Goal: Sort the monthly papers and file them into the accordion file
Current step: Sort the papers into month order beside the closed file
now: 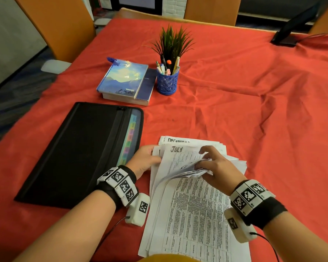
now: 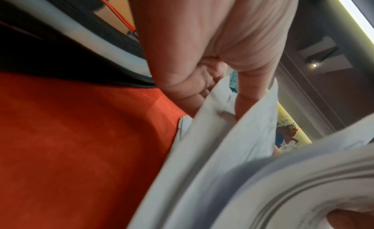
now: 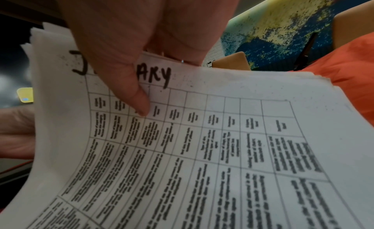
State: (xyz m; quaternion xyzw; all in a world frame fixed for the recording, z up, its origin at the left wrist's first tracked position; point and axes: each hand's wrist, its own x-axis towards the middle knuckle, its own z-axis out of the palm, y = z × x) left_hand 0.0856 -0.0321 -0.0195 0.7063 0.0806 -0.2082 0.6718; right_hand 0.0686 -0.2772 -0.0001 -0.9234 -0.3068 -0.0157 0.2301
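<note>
- Step in hand: sorting, judged from the layout. A stack of papers (image 1: 193, 205) is being leafed through on the red tablecloth (image 1: 254, 110), directly in front of the person; nothing is seen filed yet.
- Right hand (image 1: 218, 167): fingers curled, the top edges of several sheets pinched and bent up and back. In the right wrist view the thumb is pressed on a gridded sheet (image 3: 202, 152) headed with a hand-lettered word that begins J and ends ARY, partly covered.
- Left hand (image 1: 144, 159): held at the stack's left edge, thumb on top and fingers tucked between and under the sheets, so that the lower sheets are gripped and steadied.
- Headings exposed in the head view: "JULY" (image 1: 176, 149) on one sheet and, behind it, a partly hidden word starting "Decemb" (image 1: 178, 140). The months are judged to lie out of order.
- Next move, as a judgement: one month's sheet needs separating from the fan without the rest being dragged, then matching to a tab.
- Accordion file (image 1: 80, 154): black, lying flat just left of the papers, zip apparently closed; coloured tabs (image 1: 130, 137) are seen through its mesh edge. Contents beyond the tabs cannot be told. Opening is judged necessary before filing.
- Pen cup (image 1: 167, 81): blue, holding pens and markers, beyond the papers.
- Notebooks (image 1: 125, 82): two stacked, beside the cup.
- Plant (image 1: 171, 42): behind the cup.
</note>
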